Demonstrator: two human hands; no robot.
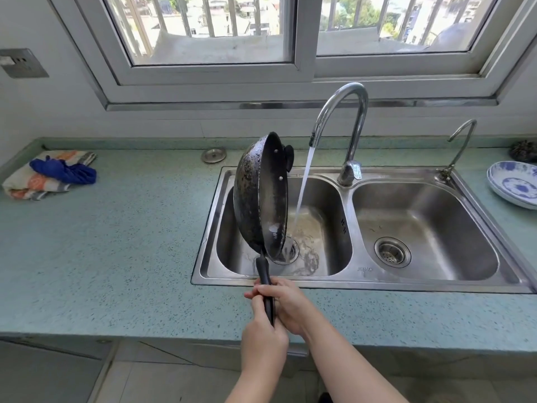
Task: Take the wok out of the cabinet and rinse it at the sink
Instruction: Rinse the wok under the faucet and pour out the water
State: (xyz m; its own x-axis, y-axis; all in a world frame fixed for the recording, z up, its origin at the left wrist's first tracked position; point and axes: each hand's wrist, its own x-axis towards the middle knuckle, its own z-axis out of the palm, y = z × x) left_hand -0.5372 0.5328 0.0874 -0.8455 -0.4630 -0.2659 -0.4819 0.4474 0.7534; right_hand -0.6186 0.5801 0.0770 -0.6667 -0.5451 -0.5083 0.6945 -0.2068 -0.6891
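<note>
Both the left hand (263,333) and right hand (286,305) clamp the wok (260,196) handle, tipping it on edge over the left sink (319,228) basin, probably so rinse water drains beside the tap (340,117) stream.

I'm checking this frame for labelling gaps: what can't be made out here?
Head view, the only one:
- Left basin drain: partly hidden behind the tilted wok.
- Wok handle: middle covered by the left hand and right hand.
- Blue-patterned plates: cut off by the right edge.
- Sink brand stamp: too small to read.
</note>
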